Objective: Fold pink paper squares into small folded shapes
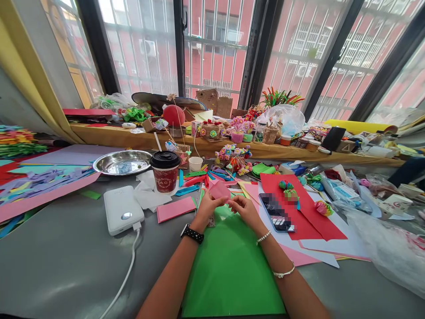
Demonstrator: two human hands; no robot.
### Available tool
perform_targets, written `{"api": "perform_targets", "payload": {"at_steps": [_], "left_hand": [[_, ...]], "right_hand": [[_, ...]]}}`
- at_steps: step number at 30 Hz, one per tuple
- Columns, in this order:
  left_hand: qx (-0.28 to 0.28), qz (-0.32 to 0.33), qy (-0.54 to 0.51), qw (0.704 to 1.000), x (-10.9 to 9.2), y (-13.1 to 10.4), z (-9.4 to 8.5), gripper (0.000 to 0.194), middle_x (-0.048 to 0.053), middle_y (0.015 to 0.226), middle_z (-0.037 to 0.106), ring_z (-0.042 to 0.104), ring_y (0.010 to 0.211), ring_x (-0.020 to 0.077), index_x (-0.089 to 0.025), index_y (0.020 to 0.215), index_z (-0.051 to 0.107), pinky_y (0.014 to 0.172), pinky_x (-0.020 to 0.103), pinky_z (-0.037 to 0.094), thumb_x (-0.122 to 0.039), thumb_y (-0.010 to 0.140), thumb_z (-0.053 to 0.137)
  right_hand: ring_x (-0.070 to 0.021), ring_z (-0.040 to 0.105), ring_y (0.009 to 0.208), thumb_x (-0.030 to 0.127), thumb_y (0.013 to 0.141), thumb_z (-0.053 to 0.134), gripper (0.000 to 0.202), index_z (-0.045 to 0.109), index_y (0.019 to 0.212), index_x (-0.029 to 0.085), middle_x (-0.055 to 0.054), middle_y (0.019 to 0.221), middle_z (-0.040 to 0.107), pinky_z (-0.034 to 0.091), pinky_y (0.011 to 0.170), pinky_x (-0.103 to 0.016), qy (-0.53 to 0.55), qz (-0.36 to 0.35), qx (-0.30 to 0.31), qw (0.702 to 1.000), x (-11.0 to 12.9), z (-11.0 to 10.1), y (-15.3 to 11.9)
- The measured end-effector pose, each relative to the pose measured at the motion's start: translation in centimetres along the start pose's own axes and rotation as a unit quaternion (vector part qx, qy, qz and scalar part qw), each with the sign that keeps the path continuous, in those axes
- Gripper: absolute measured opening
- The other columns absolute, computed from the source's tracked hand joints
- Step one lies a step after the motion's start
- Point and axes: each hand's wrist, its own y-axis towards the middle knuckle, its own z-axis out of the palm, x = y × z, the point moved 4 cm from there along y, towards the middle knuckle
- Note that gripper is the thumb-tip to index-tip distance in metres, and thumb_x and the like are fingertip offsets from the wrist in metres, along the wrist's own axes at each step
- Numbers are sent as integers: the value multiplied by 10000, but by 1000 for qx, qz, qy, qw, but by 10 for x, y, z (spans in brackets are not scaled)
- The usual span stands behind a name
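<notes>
A small folded piece of pink paper [219, 189] is held up over the far end of a green sheet [232, 266]. My left hand [210, 206] grips it from the left, thumb laid across its lower edge. On the right, my right hand [245, 210] pinches with thumb and fingertips at the paper's lower right corner. Left of my hands lies a stack of pink paper strips [176, 209]. Beyond them are loose coloured strips [195, 179], among them blue, red and green ones.
A white power bank [122, 208] with a cable, a lidded cup [165, 173] and a metal tray [122, 162] stand left. Right are a phone [276, 212], red paper [312, 221] and plastic bags [388, 248]. Craft flowers [235, 157] stand before the crowded windowsill.
</notes>
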Motion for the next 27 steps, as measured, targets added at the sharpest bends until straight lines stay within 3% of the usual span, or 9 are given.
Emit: {"api": "perform_targets", "payload": {"at_steps": [9, 18, 27], "left_hand": [[37, -42, -55, 997, 1, -4, 1, 386, 25, 715, 594, 543, 606, 93, -121, 806, 544, 587, 207, 429, -264, 486, 704], [4, 21, 8, 1000, -6, -3, 1, 382, 0, 607, 574, 504, 540, 93, -109, 746, 547, 507, 192, 366, -258, 437, 715], [-34, -18, -23, 999, -5, -6, -5, 371, 31, 725, 603, 546, 627, 110, -124, 799, 553, 594, 216, 417, -271, 486, 688]], "right_hand": [[-78, 438, 486, 377, 691, 531, 226, 469, 619, 172, 47, 541, 458, 373, 488, -213, 61, 4, 14, 998, -1, 3, 0], [-85, 479, 536, 389, 662, 551, 229, 577, 699, 165, 5, 645, 563, 386, 504, -211, 73, 59, 16, 995, -11, 2, 1], [-89, 509, 587, 329, 638, 590, 221, 610, 791, 170, -21, 722, 611, 396, 549, -216, 122, 72, 38, 989, -11, 2, 0]]}}
